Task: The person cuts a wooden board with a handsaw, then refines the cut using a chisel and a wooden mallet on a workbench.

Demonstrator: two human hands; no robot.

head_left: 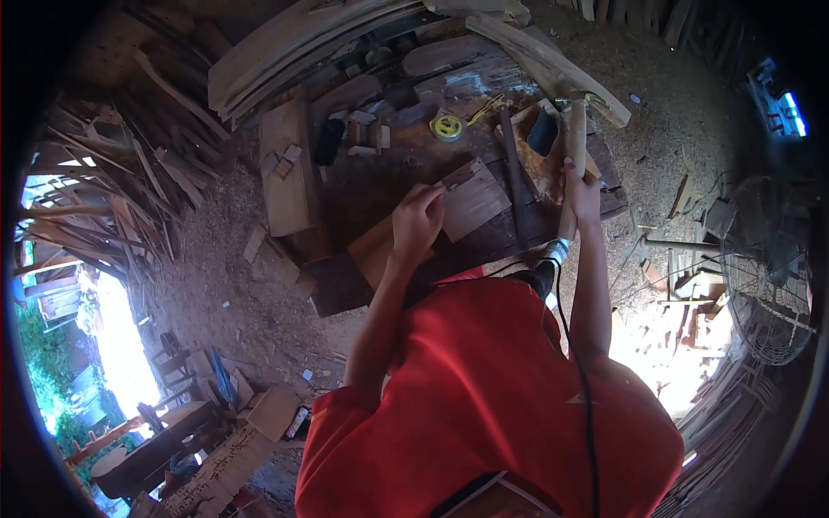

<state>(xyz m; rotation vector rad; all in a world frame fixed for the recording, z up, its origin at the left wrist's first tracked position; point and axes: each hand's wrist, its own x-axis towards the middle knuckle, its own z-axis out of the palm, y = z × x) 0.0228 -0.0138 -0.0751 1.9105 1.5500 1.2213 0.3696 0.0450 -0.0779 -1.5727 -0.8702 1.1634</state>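
My right hand [582, 192] is wrapped around the light wooden handle of a hammer [573, 142], its head pointing away from me over the bench's right side. Over the middle of the bench, my left hand [418, 219] has its fingers drawn together at the edge of a flat wooden board [477, 203]. Whatever those fingers pinch, if anything, is too small to make out. A second, browner board [371, 252] lies partly under my left forearm. Beyond the hands, a yellow tape measure [447, 128] rests on the dark workbench [345, 203].
Small wood blocks [366, 138] and a black object [329, 142] lie at the bench's left. A dark strip [513, 177] lies between the hands. Long planks [302, 43] are stacked at the back. A wire fan guard [767, 268] stands at right. A black cable [580, 371] hangs down my front.
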